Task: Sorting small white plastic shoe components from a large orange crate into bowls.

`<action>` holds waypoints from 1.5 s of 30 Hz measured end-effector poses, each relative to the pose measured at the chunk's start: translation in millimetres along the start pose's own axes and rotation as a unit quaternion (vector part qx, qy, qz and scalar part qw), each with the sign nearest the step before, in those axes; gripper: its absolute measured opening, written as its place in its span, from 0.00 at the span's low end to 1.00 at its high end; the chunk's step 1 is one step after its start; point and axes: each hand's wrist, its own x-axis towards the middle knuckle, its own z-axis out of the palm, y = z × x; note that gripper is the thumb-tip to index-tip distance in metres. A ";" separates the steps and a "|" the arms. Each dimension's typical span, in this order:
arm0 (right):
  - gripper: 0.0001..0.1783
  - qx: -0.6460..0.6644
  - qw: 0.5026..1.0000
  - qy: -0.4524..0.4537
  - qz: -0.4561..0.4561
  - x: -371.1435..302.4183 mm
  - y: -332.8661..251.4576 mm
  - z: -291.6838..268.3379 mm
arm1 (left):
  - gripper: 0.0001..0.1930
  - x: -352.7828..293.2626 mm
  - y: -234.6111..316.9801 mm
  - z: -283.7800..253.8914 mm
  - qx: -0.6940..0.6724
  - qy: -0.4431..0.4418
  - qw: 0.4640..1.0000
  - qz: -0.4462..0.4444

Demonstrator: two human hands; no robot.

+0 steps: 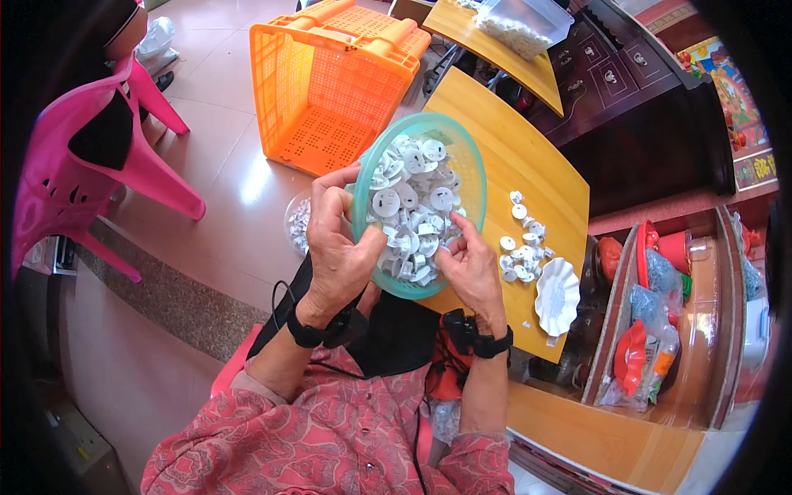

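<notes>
A translucent green plastic basket is tilted toward me in front of my chest, with many small white round plastic parts inside. My left hand grips its left rim, the thumb toward the inside. Over the right rim reaches my right hand. Its thumb and index finger curl in among the white parts, and what lies between them is hard to make out. A loose pile of similar white parts rests on the yellow wooden table, right of the basket. Beside that pile lies a white scalloped dish.
An orange crate lies on its side beyond the basket. A clear round container of small parts is left of my left hand. Pink plastic chair stands far left. At right is a shelf with red items; a clear bin sits behind.
</notes>
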 end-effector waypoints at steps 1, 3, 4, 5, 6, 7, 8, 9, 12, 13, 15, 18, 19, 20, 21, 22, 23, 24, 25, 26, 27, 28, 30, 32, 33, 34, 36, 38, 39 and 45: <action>0.27 0.014 0.999 -0.008 0.028 3.6 -1.8 -1.8 | 0.09 -0.7 -0.1 -0.3 -0.001 -0.001 1.000 0.000; 0.25 0.026 0.998 -0.012 0.057 7.0 0.0 -3.5 | 0.09 -1.0 -0.2 0.7 -0.019 0.006 1.000 -0.006; 0.22 0.056 0.996 0.002 0.069 8.3 5.5 -2.5 | 0.09 -0.7 -0.2 1.3 -0.022 0.004 1.000 -0.005; 0.19 0.086 0.993 0.015 0.081 9.0 10.1 -1.9 | 0.09 -0.7 -0.3 1.2 -0.022 -0.008 1.000 -0.005; 0.19 0.085 0.993 0.018 0.082 9.0 12.6 -0.1 | 0.09 -1.1 -0.6 0.8 -0.020 -0.019 1.000 -0.006; 0.16 0.101 0.991 0.030 0.077 8.7 14.5 2.2 | 0.09 -0.9 0.6 1.1 -0.022 -0.021 1.000 -0.006; 0.14 0.117 0.990 0.042 0.073 8.1 15.9 3.9 | 0.09 -0.1 2.8 1.7 -0.031 -0.017 0.999 -0.014; 0.14 0.116 0.990 0.044 0.074 7.6 14.1 5.7 | 0.09 0.0 4.2 1.7 -0.039 -0.013 0.999 -0.024; 0.10 0.103 0.991 0.068 0.042 6.7 13.9 6.2 | 0.09 -0.7 -0.1 -1.4 -0.026 -0.005 0.999 -0.026; 0.08 0.145 0.984 0.093 0.044 5.6 18.9 6.1 | 0.09 0.1 1.4 -1.8 -0.017 -0.007 1.000 -0.024; 0.06 0.188 0.975 0.114 0.045 3.5 20.7 2.2 | 0.09 0.4 1.2 -1.2 -0.028 -0.006 0.999 -0.031; 0.05 0.211 0.965 0.139 0.072 1.3 19.2 -14.0 | 0.09 0.1 -0.9 -2.4 -0.037 -0.002 0.999 -0.039; 0.05 0.187 0.969 0.141 0.074 0.6 21.0 -18.1 | 0.09 0.5 -1.3 -2.1 -0.039 -0.003 0.999 -0.038; 0.05 0.163 0.973 0.142 0.077 0.7 21.5 -19.4 | 0.09 0.7 -1.6 -1.9 -0.038 -0.002 0.999 -0.038; 0.05 0.163 0.973 0.142 0.078 1.0 21.5 -18.9 | 0.09 0.7 -1.7 -0.9 -0.039 -0.003 0.999 -0.037; 0.07 0.110 0.982 0.143 0.051 1.4 21.4 -18.2 | 0.09 0.8 -1.5 -0.2 -0.041 -0.004 0.999 -0.035; 0.08 0.056 0.988 0.143 0.024 1.9 21.1 -17.3 | 0.09 1.0 -0.6 0.1 -0.041 -0.004 0.999 -0.035; 0.10 0.003 0.990 0.141 -0.003 2.9 18.8 -15.5 | 0.09 1.5 0.4 -0.5 -0.038 -0.006 0.999 -0.036; 0.10 0.004 0.990 0.140 -0.003 2.8 15.4 -13.4 | 0.09 1.9 1.1 -1.1 -0.035 -0.008 0.999 -0.037; 0.11 -0.001 0.993 0.119 -0.001 1.8 10.8 -11.2 | 0.09 2.2 1.5 -1.7 -0.034 -0.007 0.999 -0.037; 0.13 -0.006 0.995 0.098 0.000 0.9 6.9 -9.9 | 0.09 2.0 2.3 -1.8 -0.028 -0.009 0.999 -0.035; 0.13 -0.006 0.995 0.098 0.000 2.4 10.2 -7.3 | 0.09 1.8 3.0 -1.7 -0.023 -0.011 0.999 -0.034; 0.12 -0.081 0.988 0.115 -0.059 6.6 17.5 -1.8 | 0.09 1.6 3.6 -1.1 -0.022 -0.011 0.999 -0.033; 0.10 -0.072 0.987 0.131 -0.063 5.1 16.2 -1.6 | 0.09 1.3 3.3 -0.4 -0.023 -0.011 0.999 -0.032; 0.09 -0.060 0.986 0.143 -0.068 5.2 13.8 -0.8 | 0.09 0.8 2.1 -1.8 -0.020 -0.012 0.999 -0.030; 0.09 -0.059 0.986 0.141 -0.069 4.5 12.0 -1.8 | 0.09 0.6 1.2 -3.0 -0.017 -0.013 0.999 -0.028; 0.07 -0.016 0.986 0.157 -0.049 1.3 11.4 -8.6 | 0.09 0.5 0.7 -3.0 -0.020 -0.009 0.999 -0.033; 0.06 -0.002 0.982 0.186 -0.030 0.7 23.3 -19.7 | 0.09 0.1 0.3 -2.1 -0.025 -0.006 0.999 -0.038; 0.07 0.013 0.976 0.218 -0.010 0.9 31.0 -27.5 | 0.09 0.4 0.3 -0.8 -0.030 -0.006 0.999 -0.038; 0.08 -0.170 0.944 0.281 0.002 11.2 74.5 -67.4 | 0.09 0.8 2.5 -1.8 -0.041 -0.004 0.998 -0.043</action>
